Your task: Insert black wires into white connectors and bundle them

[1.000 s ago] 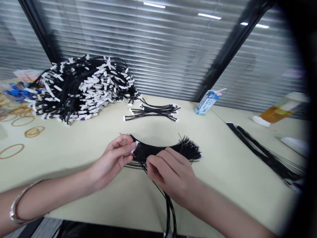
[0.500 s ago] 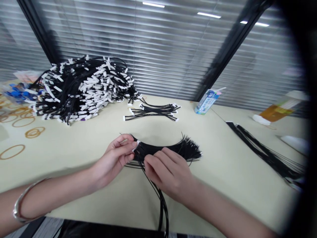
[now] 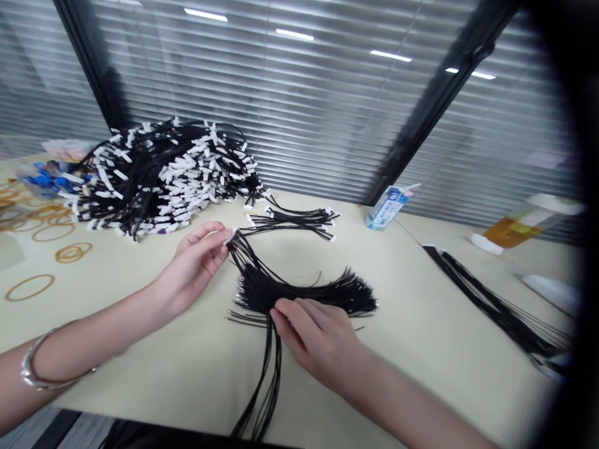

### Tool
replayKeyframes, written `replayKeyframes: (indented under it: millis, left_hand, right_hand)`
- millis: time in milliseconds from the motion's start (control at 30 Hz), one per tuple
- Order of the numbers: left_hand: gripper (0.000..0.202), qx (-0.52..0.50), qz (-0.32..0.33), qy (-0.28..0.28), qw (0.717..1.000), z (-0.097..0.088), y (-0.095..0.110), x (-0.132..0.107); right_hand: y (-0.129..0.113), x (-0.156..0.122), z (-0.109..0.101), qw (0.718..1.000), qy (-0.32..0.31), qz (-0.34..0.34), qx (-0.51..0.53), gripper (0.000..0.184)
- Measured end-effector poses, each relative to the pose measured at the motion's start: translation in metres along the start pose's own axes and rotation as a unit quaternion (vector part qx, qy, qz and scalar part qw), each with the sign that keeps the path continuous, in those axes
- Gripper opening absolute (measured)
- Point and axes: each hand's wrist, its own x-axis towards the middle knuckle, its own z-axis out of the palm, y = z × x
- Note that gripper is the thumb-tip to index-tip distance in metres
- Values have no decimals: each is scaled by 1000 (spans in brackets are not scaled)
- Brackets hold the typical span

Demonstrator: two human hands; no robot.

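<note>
My left hand (image 3: 201,262) pinches a white connector (image 3: 231,236), from which several black wires (image 3: 250,254) run down to the right. Over the wire bundle (image 3: 299,293) rests my right hand (image 3: 316,337), its fingers curled closed near where the wires pass toward the table's front edge. What sits between those fingertips is partly hidden; black wires lead right up to them. The bundle is thick and black, with loose metal-tipped ends fanned out on both sides. Long wire tails (image 3: 264,380) hang toward the front edge.
A big heap of black cables with white connectors (image 3: 187,181) lies back left, with rubber bands (image 3: 30,287) beside it. Several finished-looking cables (image 3: 299,219) lie behind the bundle. A drink carton (image 3: 386,207), a bottle of amber liquid (image 3: 515,226) and more black wires (image 3: 496,305) are at right.
My left hand has moved left and up with the white connector, away from the bundle, drawing its wires out. My right hand stays by the bundle. The camera view has tilted slightly.
</note>
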Motion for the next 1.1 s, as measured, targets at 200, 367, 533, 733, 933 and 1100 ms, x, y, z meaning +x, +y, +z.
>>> replayKeyframes:
  millis: [200,367,533,733,933,1100]
  left_hand:
    - [21,-4,55,33,998,1,32,15]
    - [21,1,87,16,996,11,52,16]
    - [20,89,117,-43,988,28,67,9]
    - [16,144,222,-95,960,51,108,-2]
    - [20,121,268,-28,955,23,166,15]
    - [34,202,216,-21,955,-29,174,10]
  right_hand:
    - [-4,1,4,998,-13,-53,44,2]
    - [-5,16,1,997,33,4,64,33]
    - [-9,58,-5,968,-59,186,159,60]
    - [-23,115,-3,820,-96,291,483,28]
    - [-32,118,-1,752,-129,304,570,36]
    - [-15,100,-17,869,-152,210,422,35]
